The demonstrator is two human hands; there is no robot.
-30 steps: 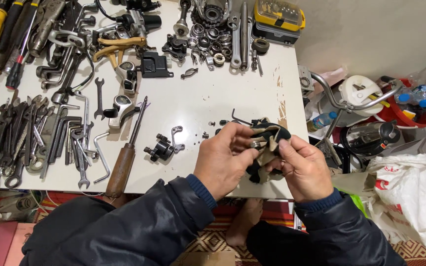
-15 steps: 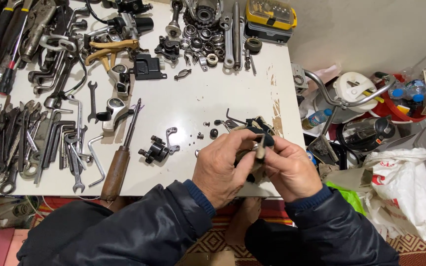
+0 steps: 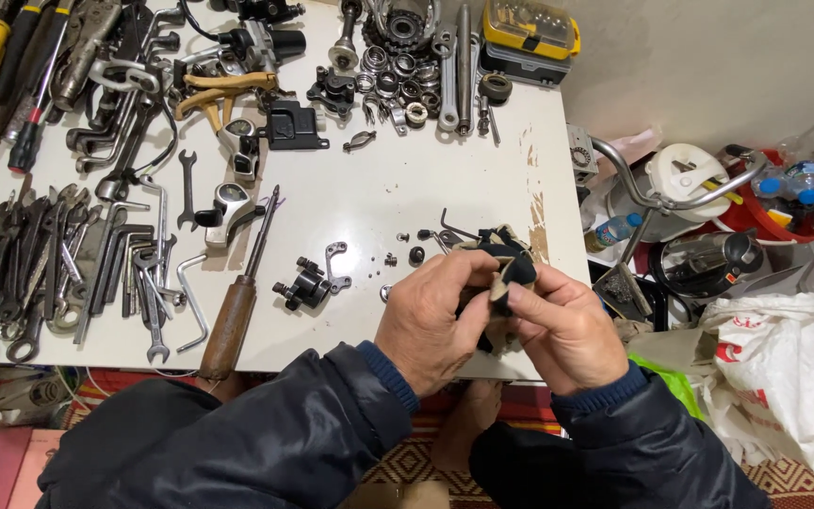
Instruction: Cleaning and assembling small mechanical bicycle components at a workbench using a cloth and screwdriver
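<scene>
My left hand (image 3: 431, 325) and right hand (image 3: 567, 335) meet at the near edge of the white worktop (image 3: 350, 203), fingers pinching a dirty rag (image 3: 501, 264) wrapped round something small I can't make out. I'd judge a firm pinch keeps it from slipping. Just beside lie a black bracket (image 3: 301, 286), loose bolts and a wooden-handled screwdriver (image 3: 237, 306); spanners (image 3: 49, 264) crowd the left.

Hands (image 3: 501, 320) at table (image 3: 350, 203) front edge; wrenches (image 3: 58, 264) left, screwdriver (image 3: 237, 302) between.
</scene>
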